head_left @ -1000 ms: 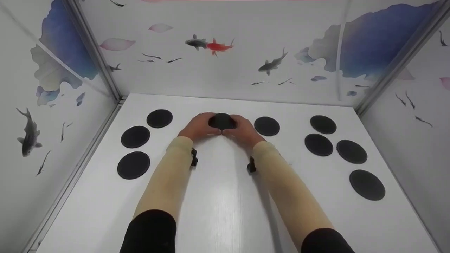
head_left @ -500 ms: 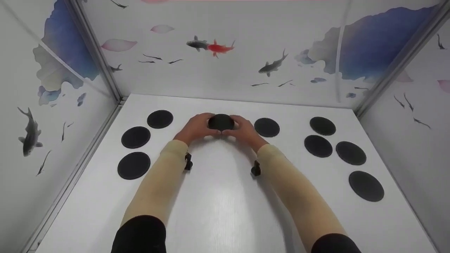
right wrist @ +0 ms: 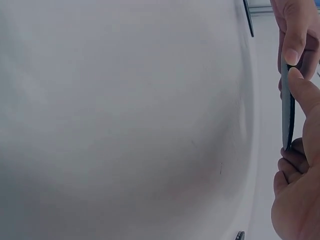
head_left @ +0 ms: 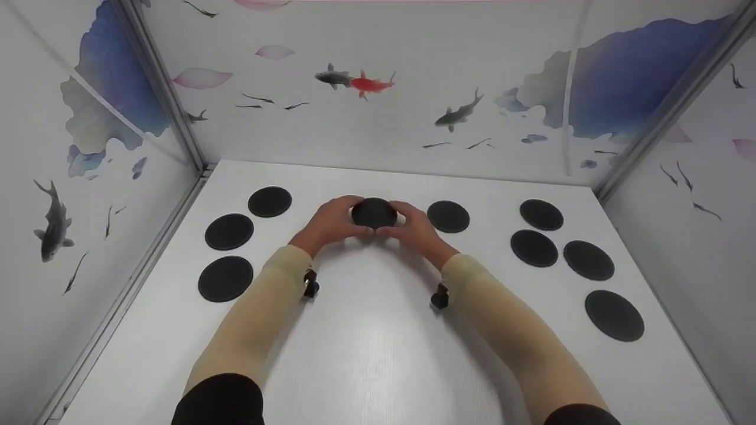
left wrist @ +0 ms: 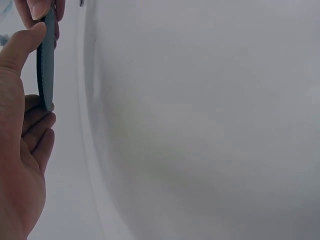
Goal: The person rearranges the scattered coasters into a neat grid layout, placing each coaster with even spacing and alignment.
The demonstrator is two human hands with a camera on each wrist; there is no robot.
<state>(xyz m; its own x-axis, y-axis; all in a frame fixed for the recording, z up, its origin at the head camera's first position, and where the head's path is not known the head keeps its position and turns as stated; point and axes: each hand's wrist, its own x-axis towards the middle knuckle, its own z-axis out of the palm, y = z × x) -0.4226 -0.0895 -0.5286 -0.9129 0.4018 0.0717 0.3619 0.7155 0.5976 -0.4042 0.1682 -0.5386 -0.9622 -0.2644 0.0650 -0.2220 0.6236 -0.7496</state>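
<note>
At far left, a wall panel (head_left: 29, 136) carries a printed grey fish (head_left: 54, 227). On the left side of the white counter (head_left: 366, 348) lie three black discs, well spaced and flat: the near disc (head_left: 225, 278), the middle disc (head_left: 229, 231) and the far disc (head_left: 270, 202).

Next, the person's left hand (head_left: 331, 221), below a cream sleeve (head_left: 242, 327), has its grip closed on the left rim of the held disc (head_left: 374, 212). This disc is located near the back of the counter, between both hands; its dark face is turned up and, in the left wrist view, its underside shows paler. Contact with the counter cannot be confirmed. The right hand (head_left: 416, 231) has its grip closed on the right rim. Thumb tips sit close together at the near edge.

Just beside the right hand, a single disc (head_left: 448, 216) lies flat. Further right is a cluster of four: a back disc (head_left: 541, 214), a left disc (head_left: 534, 248), a right disc (head_left: 589, 260) and a front disc (head_left: 614, 315).
</note>
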